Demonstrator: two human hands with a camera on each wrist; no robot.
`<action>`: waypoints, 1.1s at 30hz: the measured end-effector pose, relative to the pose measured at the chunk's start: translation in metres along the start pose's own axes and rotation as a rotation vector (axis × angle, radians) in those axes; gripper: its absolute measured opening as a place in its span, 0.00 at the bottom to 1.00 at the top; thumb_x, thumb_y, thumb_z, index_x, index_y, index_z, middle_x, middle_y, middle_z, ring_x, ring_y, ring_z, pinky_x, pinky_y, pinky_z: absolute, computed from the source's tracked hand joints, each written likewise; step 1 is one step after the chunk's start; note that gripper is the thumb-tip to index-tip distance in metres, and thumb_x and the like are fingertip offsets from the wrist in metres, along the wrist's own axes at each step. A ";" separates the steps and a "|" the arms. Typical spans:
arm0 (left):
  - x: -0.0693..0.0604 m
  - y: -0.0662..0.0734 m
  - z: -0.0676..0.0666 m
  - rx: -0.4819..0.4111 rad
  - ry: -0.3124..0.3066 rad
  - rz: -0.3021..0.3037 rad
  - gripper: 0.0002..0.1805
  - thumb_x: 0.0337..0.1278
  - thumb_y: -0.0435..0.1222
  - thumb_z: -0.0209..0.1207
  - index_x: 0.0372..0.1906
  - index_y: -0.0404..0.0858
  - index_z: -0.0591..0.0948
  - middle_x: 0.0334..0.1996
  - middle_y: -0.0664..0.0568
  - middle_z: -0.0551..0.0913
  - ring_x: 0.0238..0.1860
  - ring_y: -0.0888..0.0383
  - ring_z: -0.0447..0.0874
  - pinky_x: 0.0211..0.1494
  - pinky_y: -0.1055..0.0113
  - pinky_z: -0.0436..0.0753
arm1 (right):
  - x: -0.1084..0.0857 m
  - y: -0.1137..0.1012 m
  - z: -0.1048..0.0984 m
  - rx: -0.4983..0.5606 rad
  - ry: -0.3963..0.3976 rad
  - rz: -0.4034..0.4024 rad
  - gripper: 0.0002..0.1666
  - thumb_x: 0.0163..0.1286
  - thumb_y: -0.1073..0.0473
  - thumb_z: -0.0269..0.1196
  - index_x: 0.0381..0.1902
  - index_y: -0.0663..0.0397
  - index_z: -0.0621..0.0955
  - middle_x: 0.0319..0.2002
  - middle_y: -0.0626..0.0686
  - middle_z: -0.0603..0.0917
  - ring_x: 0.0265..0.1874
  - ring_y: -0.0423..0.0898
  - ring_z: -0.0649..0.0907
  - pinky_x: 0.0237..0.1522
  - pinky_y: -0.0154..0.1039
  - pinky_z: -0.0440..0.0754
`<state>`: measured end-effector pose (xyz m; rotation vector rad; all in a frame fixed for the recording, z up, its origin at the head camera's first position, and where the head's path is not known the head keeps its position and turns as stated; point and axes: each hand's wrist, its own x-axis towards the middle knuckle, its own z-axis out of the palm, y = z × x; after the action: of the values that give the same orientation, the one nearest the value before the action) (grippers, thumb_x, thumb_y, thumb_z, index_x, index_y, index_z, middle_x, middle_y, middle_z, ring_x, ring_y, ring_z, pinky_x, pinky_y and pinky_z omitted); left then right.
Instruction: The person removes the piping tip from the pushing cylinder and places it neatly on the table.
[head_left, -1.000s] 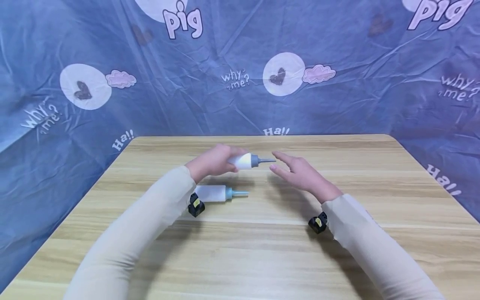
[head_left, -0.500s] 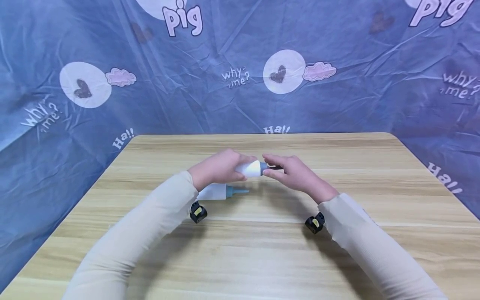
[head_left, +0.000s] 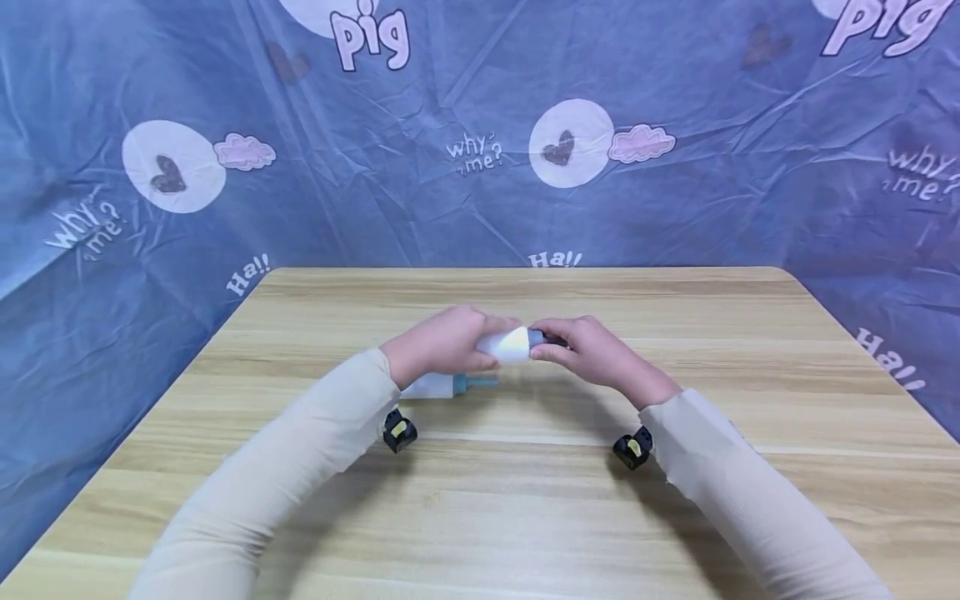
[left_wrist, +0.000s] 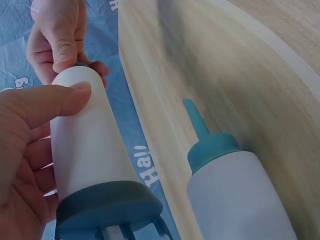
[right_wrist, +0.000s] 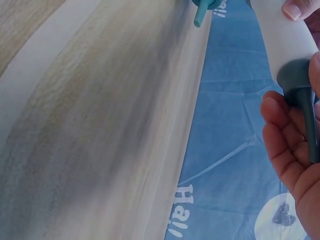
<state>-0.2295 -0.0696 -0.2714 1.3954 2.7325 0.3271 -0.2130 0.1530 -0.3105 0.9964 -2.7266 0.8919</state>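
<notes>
Held above the table is a white squeeze bottle [head_left: 508,345] lying roughly level, its nozzle pointing right. My left hand [head_left: 446,342] grips its body, with the thumb [left_wrist: 75,99] laid along the white side in the left wrist view. My right hand [head_left: 592,350] pinches the dark grey-blue nozzle cap [right_wrist: 296,77]; the thin nozzle runs down between thumb and fingers in the right wrist view. A dark base [left_wrist: 110,207] with prongs shows at the bottle's other end. A second white squeeze bottle [head_left: 431,386] with a teal cap [left_wrist: 215,149] lies on the table, partly hidden behind my left wrist.
The wood-grain table [head_left: 510,500] stretches out on all sides of the hands. A blue printed cloth [head_left: 420,208] hangs behind its far edge and along both sides. Small black wrist cameras [head_left: 399,430] hang below each cuff.
My left hand has brought its bottle right and slightly nearer. My right hand, apart from it with fingers spread a second ago, has moved onto the nozzle cap and closed around it.
</notes>
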 end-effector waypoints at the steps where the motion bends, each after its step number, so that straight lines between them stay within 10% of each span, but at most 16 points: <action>1: 0.000 0.000 0.001 0.001 0.002 0.003 0.30 0.50 0.39 0.64 0.62 0.40 0.72 0.50 0.47 0.82 0.39 0.56 0.82 0.42 0.67 0.81 | 0.000 0.000 0.000 0.000 0.001 -0.004 0.19 0.62 0.54 0.62 0.48 0.59 0.80 0.32 0.48 0.84 0.27 0.39 0.77 0.34 0.39 0.77; 23: 0.001 -0.002 -0.002 -0.078 -0.049 -0.022 0.31 0.52 0.39 0.63 0.63 0.41 0.71 0.50 0.47 0.82 0.37 0.58 0.80 0.40 0.69 0.79 | -0.004 0.004 0.004 -0.006 0.107 -0.094 0.22 0.55 0.57 0.67 0.48 0.60 0.80 0.37 0.53 0.86 0.32 0.42 0.82 0.31 0.41 0.79; 33: 0.002 -0.001 -0.001 -0.050 -0.014 -0.026 0.31 0.51 0.40 0.64 0.63 0.40 0.71 0.54 0.46 0.79 0.40 0.56 0.82 0.41 0.69 0.81 | -0.004 0.009 0.002 0.119 0.099 -0.025 0.36 0.50 0.58 0.71 0.56 0.66 0.75 0.45 0.61 0.84 0.42 0.52 0.84 0.46 0.45 0.82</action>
<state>-0.2317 -0.0691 -0.2701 1.3436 2.7095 0.3799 -0.2148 0.1599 -0.3174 0.9751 -2.6003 1.0796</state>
